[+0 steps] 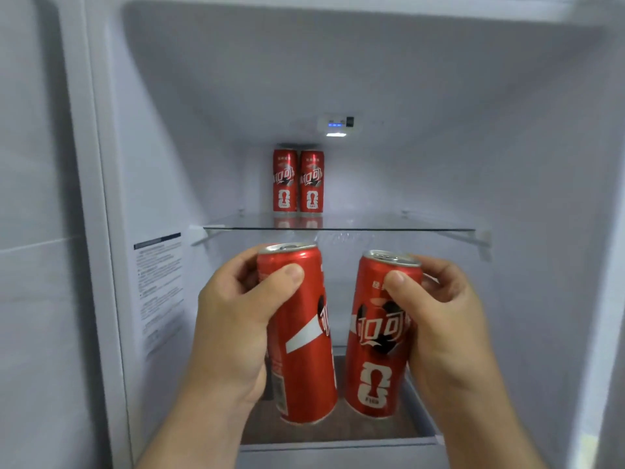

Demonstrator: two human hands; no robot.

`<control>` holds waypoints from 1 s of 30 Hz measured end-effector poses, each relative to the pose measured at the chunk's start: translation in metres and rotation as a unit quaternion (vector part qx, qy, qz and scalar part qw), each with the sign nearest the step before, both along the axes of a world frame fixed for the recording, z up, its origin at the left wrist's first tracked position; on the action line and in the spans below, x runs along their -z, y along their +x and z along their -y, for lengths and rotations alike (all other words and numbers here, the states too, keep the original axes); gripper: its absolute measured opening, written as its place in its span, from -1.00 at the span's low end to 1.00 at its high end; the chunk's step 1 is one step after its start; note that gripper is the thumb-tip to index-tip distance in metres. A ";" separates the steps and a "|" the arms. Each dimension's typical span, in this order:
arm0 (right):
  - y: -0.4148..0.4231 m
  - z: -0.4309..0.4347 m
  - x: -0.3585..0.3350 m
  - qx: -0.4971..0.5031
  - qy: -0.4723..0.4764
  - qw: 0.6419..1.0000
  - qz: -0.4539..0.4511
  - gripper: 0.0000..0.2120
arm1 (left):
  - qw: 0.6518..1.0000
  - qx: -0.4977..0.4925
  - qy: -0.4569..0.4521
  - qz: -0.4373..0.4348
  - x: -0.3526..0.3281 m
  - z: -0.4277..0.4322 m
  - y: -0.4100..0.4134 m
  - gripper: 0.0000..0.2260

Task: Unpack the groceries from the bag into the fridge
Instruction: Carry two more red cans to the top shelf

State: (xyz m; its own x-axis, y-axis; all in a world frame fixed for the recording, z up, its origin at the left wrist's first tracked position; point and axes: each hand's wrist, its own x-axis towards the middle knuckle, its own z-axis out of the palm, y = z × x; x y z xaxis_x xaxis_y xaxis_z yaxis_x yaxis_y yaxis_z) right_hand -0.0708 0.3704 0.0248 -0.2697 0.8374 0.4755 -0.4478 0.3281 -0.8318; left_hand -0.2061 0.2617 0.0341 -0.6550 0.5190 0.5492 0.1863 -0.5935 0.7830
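Observation:
I face the open fridge (507,130) with a tall red soda can in each hand. My left hand (236,319) grips the left can (304,360) around its upper half, thumb across the front. My right hand (446,319) grips the right can (375,353) near its top, thumb on the label. Both cans are held upright, side by side, just below and in front of the glass shelf (372,226). Two more red cans (298,181) stand together at the back left of that shelf. The bag is out of view.
A control panel with blue lights (338,125) sits on the fridge's back wall. A white label sticker (159,292) is on the left inner wall. Below my hands lies a lower compartment with a dark floor (372,431). The shelf is bare to the right of the two cans.

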 end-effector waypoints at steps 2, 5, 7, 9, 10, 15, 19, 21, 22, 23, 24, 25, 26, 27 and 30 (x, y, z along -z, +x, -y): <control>-0.001 -0.005 -0.013 0.006 0.016 1.000 -0.007 -0.41 | 1.000 0.000 0.016 -0.009 -0.016 -0.002 0.004 -0.76; -0.005 -0.010 -0.033 0.012 0.036 0.999 -0.023 -0.39 | 0.999 0.005 0.038 -0.017 -0.038 -0.007 0.006 -0.72; -0.008 -0.012 -0.046 0.020 0.049 0.998 -0.038 -0.38 | 0.999 0.006 0.046 -0.027 -0.051 -0.011 0.004 -0.65; -0.012 -0.014 -0.061 0.021 0.059 0.996 -0.057 -0.40 | 0.998 0.007 0.057 -0.025 -0.067 -0.016 0.001 -0.65; -0.015 -0.016 -0.069 0.022 0.063 0.996 -0.065 -0.43 | 0.997 0.011 0.069 -0.018 -0.074 -0.020 -0.002 -0.70; -0.024 -0.033 -0.106 0.050 0.094 0.991 -0.086 -0.68 | 0.995 0.009 0.096 0.002 -0.106 -0.040 -0.022 -0.92; -0.028 -0.044 -0.124 0.080 0.117 0.986 -0.086 -0.68 | 0.995 -0.002 0.104 -0.011 -0.122 -0.048 -0.036 -0.89; -0.033 -0.050 -0.129 0.097 0.124 0.985 -0.074 -0.66 | 0.994 -0.009 0.107 -0.011 -0.127 -0.053 -0.042 -0.87; -0.037 -0.054 -0.131 0.106 0.124 0.984 -0.070 -0.64 | 0.994 -0.009 0.110 -0.006 -0.129 -0.055 -0.044 -0.86; -0.040 -0.058 -0.131 0.117 0.122 0.984 -0.064 -0.61 | 0.994 -0.012 0.110 -0.004 -0.131 -0.058 -0.047 -0.86; -0.044 -0.061 -0.132 0.128 0.117 0.983 -0.057 -0.59 | 0.994 -0.018 0.106 -0.002 -0.132 -0.061 -0.049 -0.86; -0.047 -0.063 -0.132 0.135 0.113 0.983 -0.051 -0.56 | 0.995 -0.025 0.101 -0.001 -0.133 -0.065 -0.051 -0.86; -0.049 -0.064 -0.133 0.139 0.109 0.983 -0.048 -0.55 | 0.995 -0.029 0.099 0.002 -0.134 -0.067 -0.053 -0.87; -0.050 -0.067 -0.134 0.143 0.107 0.983 -0.049 -0.56 | 0.995 -0.033 0.098 0.005 -0.135 -0.071 -0.056 -0.87; -0.052 -0.075 -0.140 0.149 0.106 0.982 -0.042 -0.62 | 0.994 -0.053 0.097 0.010 -0.139 -0.078 -0.062 -0.88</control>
State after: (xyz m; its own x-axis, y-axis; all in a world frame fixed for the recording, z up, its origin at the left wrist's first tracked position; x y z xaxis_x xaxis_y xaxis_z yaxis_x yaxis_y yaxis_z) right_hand -0.1228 0.4454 0.1645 0.0189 0.7524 0.6584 -0.3697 0.6171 -0.6946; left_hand -0.2685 0.3399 0.1735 -0.7122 0.3317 0.6187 0.2414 -0.7119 0.6595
